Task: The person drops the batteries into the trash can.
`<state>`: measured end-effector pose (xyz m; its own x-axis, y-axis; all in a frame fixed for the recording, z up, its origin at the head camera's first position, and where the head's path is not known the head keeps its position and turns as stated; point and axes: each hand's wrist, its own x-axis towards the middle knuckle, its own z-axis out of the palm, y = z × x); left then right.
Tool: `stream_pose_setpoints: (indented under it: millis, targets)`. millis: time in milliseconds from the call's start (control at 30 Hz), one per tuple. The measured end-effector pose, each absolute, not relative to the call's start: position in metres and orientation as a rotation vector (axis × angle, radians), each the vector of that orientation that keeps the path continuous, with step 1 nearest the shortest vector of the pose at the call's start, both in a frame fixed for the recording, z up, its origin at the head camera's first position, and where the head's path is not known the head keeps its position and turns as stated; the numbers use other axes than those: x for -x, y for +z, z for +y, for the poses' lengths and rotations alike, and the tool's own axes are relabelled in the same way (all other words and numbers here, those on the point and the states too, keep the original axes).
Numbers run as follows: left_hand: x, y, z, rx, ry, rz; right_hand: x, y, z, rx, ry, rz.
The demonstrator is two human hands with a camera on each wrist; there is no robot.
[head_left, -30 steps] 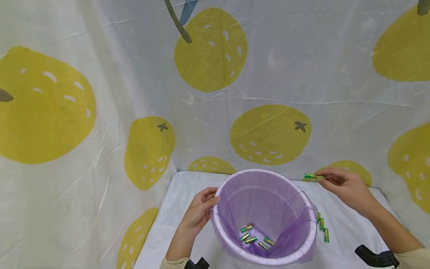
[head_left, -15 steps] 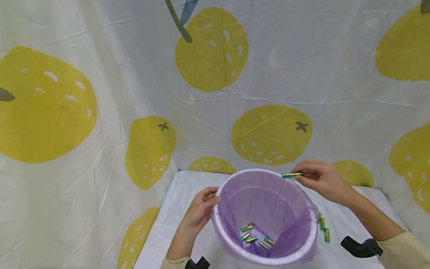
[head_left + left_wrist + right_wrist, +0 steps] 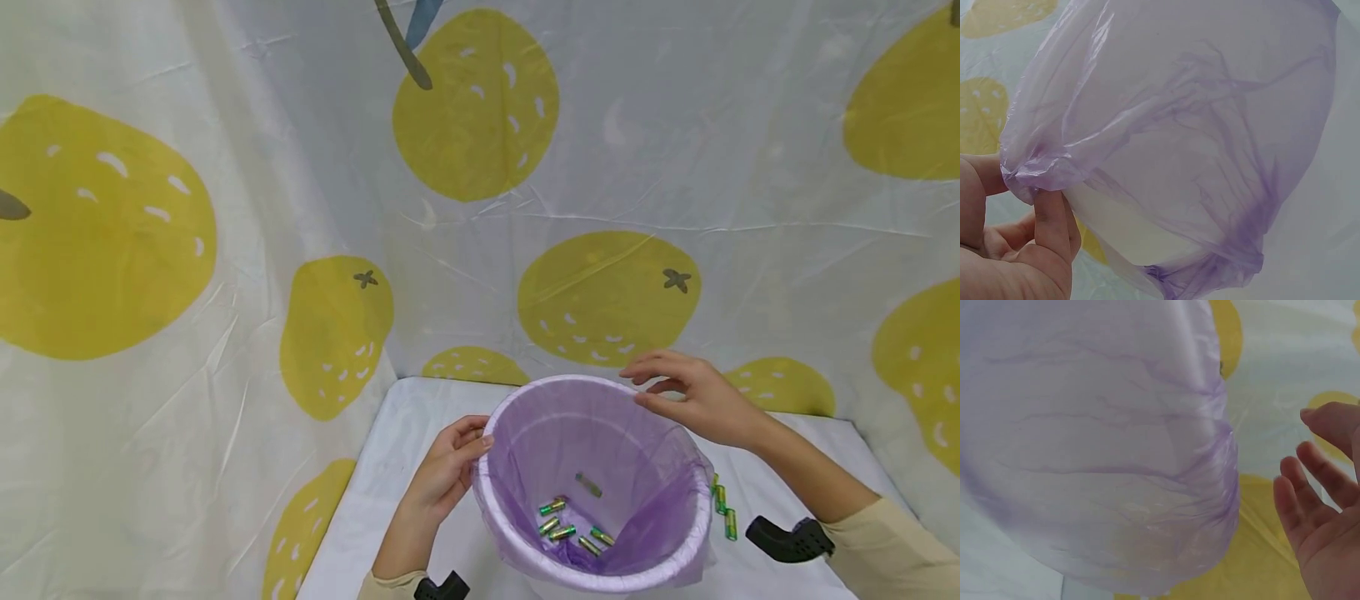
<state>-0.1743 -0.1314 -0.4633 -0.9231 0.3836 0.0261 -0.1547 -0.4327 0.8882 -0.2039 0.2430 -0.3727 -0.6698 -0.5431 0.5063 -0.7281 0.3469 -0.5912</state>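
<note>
A round trash bin [image 3: 585, 392] lined with a thin purple plastic bag [image 3: 1210, 125] tilts toward the head camera. My left hand [image 3: 446, 467] pinches its left rim, thumb over the bag's folded edge and fingers outside. My right hand [image 3: 697, 400] hovers at the far right rim with fingers spread and nothing between them; the right wrist view shows the same hand [image 3: 1322, 500] apart from the bag. One green-and-gold battery [image 3: 588, 485], blurred, is in mid-air inside the bin. Several like it, such as one battery [image 3: 562, 533], lie at the bottom.
To the right of the bin, a few more batteries [image 3: 731, 524] lie on the white-covered table [image 3: 787, 500], partly hidden by the bin. A curtain [image 3: 465, 250] with yellow fruit prints stands behind and at the left.
My right hand has moved left to the bin's rim and let go of the battery, which is now falling inside. The left hand and the bin have stayed in place.
</note>
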Motion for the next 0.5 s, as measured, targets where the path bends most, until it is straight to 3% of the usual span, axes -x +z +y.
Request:
stream_pose_setpoints:
  millis: [500]
  targets:
    - [0.173, -0.464, -0.134, -0.311, 2.386, 1.458, 0.195, -0.381, 0.257, -1.087, 1.171, -2.424]
